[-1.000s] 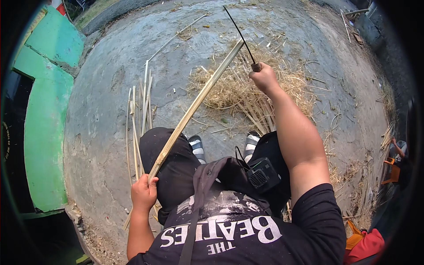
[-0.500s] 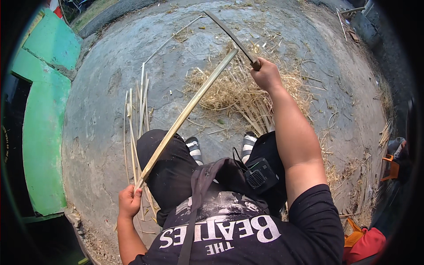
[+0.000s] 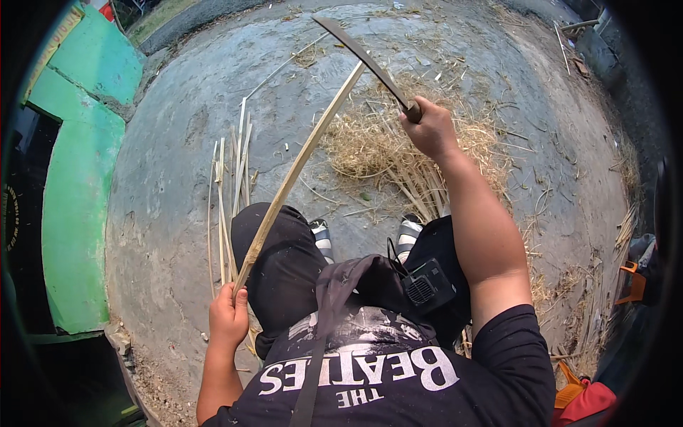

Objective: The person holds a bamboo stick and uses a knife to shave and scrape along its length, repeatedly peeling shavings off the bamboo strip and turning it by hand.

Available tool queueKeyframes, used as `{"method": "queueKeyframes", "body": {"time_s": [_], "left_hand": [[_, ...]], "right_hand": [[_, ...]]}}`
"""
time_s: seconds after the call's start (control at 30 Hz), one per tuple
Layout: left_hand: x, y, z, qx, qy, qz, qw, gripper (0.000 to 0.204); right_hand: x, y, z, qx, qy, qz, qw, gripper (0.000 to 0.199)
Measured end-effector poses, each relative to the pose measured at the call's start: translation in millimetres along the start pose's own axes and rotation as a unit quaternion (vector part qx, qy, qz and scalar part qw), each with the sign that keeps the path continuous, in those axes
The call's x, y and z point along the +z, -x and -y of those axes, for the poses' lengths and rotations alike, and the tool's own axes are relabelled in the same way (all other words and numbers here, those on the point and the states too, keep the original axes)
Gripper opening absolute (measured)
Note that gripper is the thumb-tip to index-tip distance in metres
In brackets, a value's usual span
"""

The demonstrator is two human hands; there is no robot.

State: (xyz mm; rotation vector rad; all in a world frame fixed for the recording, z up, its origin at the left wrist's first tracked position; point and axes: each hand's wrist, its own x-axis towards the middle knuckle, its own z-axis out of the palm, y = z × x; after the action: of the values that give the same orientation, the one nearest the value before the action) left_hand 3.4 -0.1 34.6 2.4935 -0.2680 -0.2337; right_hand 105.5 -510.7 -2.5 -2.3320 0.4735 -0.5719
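My left hand (image 3: 229,318), by my left knee, is closed around the near end of a long pale strip (image 3: 308,151) that looks like split bamboo. The strip slants up and away to the right. Raised at the far right, my right hand (image 3: 432,129) grips the wooden handle of a machete (image 3: 366,60). Its long dark blade points to the far left. The strip's far end meets the blade about midway along, or lies just beneath it; I cannot tell whether they touch.
A heap of curly shavings (image 3: 356,153) lies beyond my feet, with pale strips (image 3: 427,192) sticking out of it. Several thin strips (image 3: 221,164) lie left of my knee. A green wall (image 3: 82,213) stands at left. A red and orange item (image 3: 587,402) sits at lower right.
My left hand has shifted right and slightly forward with the strip. The strip's far end has moved left, and the machete blade has swung a little left across it.
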Motion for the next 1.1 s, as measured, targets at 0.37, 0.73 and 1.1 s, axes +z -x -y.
{"method": "queueKeyframes", "body": {"time_s": [0.37, 0.73, 1.1], "left_hand": [[29, 5, 11, 0.051, -0.210, -0.088, 0.972, 0.027], [41, 5, 25, 0.055, -0.232, -0.134, 0.962, 0.022], [34, 3, 18, 0.051, -0.244, -0.103, 0.963, 0.024]], "right_hand": [[51, 44, 62, -0.207, 0.144, 0.283, 0.926, 0.016], [50, 41, 61, -0.147, 0.113, 0.276, 0.943, 0.015], [38, 49, 77, -0.189, 0.182, 0.302, 0.917, 0.016]]}}
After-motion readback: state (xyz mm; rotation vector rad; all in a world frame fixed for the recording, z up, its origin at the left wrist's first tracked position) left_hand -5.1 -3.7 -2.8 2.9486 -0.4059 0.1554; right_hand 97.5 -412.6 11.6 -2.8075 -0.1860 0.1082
